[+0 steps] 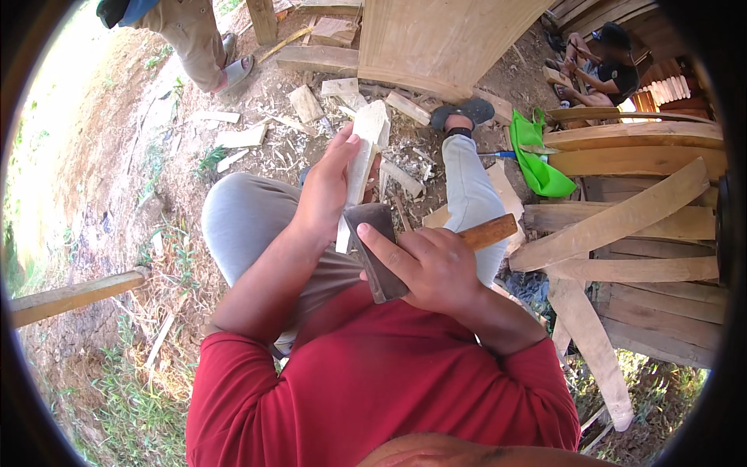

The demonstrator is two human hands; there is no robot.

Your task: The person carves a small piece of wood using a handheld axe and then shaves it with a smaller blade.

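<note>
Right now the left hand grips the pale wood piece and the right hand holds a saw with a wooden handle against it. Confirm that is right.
Not quite. The head view shows the right hand holding a hatchet with a dark metal head and wooden handle, not a saw. The rest stands: the left hand grips the pale wood piece, and the blade rests against it.

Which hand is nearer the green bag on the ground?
Right. The right hand, gripping the hatchet, sits closer to the green bag; the left hand, holding the wood piece, is farther.

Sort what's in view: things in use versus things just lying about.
In use:
left hand gripping pale wood piece
right hand gripping hatchet

Lying about:
wood offcuts
green bag
stacked planks
</note>
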